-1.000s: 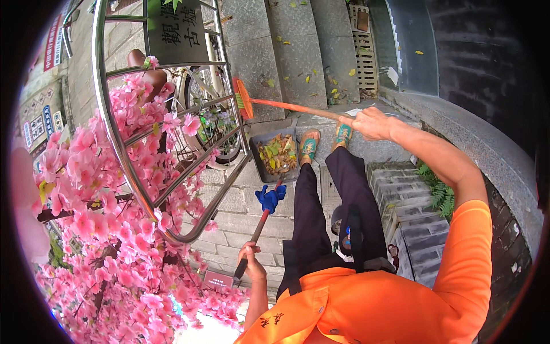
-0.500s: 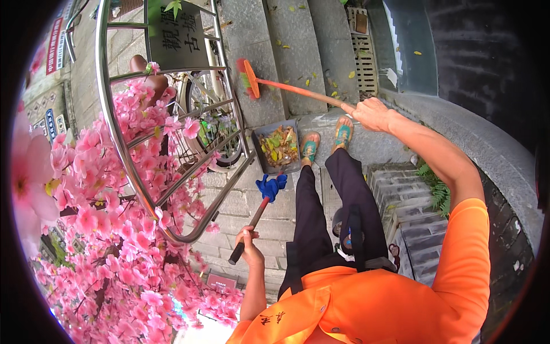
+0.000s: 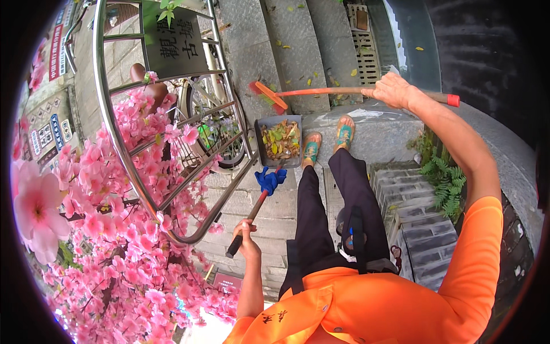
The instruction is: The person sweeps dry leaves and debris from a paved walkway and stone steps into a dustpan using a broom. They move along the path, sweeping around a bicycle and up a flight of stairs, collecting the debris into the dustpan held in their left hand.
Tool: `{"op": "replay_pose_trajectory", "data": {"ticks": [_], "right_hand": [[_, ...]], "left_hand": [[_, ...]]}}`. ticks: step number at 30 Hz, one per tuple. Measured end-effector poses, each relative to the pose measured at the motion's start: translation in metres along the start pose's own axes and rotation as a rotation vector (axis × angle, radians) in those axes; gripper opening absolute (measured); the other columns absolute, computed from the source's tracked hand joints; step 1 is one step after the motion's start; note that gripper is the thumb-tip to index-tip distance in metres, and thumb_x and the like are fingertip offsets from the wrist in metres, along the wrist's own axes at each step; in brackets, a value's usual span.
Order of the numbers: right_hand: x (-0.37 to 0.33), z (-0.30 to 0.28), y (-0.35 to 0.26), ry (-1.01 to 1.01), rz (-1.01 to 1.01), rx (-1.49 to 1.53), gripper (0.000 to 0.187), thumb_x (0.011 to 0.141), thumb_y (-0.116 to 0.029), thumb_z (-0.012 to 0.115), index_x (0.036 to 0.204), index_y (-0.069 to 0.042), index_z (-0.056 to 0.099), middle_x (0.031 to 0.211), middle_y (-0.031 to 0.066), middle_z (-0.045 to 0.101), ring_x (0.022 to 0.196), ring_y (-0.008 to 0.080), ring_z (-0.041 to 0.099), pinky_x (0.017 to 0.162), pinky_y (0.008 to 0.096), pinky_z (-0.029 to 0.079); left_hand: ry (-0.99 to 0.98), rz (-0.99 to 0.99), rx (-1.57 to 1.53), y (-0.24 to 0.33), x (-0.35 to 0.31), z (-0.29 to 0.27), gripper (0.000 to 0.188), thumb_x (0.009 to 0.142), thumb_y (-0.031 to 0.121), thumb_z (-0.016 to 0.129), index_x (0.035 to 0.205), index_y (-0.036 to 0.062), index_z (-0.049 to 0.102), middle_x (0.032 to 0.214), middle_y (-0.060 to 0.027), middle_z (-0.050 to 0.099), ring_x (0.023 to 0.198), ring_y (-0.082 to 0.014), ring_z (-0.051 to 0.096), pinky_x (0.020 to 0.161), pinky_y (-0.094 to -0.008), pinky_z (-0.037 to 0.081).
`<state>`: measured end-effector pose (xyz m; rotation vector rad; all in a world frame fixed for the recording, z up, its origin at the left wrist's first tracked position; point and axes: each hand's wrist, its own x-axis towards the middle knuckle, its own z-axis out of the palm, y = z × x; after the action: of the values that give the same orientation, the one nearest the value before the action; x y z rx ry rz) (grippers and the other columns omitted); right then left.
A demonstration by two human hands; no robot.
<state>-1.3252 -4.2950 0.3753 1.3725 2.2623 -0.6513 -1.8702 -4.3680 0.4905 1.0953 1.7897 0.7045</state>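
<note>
I see the right hand curled tight round one broom, the left hand round one dustpan's stick, and many leaves in that grey pan.

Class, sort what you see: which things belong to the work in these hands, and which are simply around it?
In use:
broom, in right hand
dustpan, handle in left hand
blue cloth on handle
leaves inside dustpan

Just around:
pink blossoms
metal railing
bicycle
fern
</note>
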Motion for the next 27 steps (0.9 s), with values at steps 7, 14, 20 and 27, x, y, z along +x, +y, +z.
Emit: {"op": "replay_pose_trajectory", "data": {"ticks": [7,14,20,27], "right_hand": [[0.029,-0.001,0.005,0.131,-0.016,-0.029,0.045,0.080,-0.012,0.053,0.125,-0.017,0.052,0.078,0.0069,0.063,0.074,0.0259,0.063,0.064,0.0377,0.048],[0.038,-0.010,-0.035,0.007,0.056,0.473,0.053,0.072,-0.008,0.062,0.123,-0.011,0.049,0.085,0.0167,0.062,0.081,0.0335,0.063,0.066,0.0437,0.049],[0.085,0.033,-0.060,0.032,0.086,0.451,0.038,0.078,-0.011,0.057,0.116,-0.009,0.053,0.086,0.0147,0.063,0.083,0.0312,0.063,0.067,0.0426,0.050],[0.043,0.027,-0.031,0.088,0.133,0.380,0.051,0.073,-0.020,0.067,0.120,-0.009,0.051,0.083,0.0148,0.062,0.083,0.0313,0.063,0.068,0.0425,0.050]], "left_hand": [[0.096,-0.104,-0.025,0.008,0.026,0.034,0.022,0.088,0.024,0.058,0.080,0.0042,0.057,0.084,-0.0078,0.061,0.062,-0.0137,0.054,0.065,-0.0289,0.044],[0.099,-0.072,0.006,0.014,0.052,0.058,0.022,0.087,0.026,0.060,0.079,0.0058,0.058,0.081,-0.0067,0.061,0.061,-0.0128,0.054,0.059,-0.0267,0.045],[0.179,-0.131,-0.046,0.004,0.083,0.076,0.021,0.088,0.024,0.057,0.079,0.0047,0.058,0.074,-0.0072,0.060,0.054,-0.0140,0.052,0.054,-0.0267,0.045],[0.176,-0.149,-0.067,0.002,0.111,0.086,0.022,0.087,0.024,0.059,0.076,0.0056,0.058,0.074,-0.0058,0.061,0.054,-0.0127,0.053,0.052,-0.0247,0.045]]}}
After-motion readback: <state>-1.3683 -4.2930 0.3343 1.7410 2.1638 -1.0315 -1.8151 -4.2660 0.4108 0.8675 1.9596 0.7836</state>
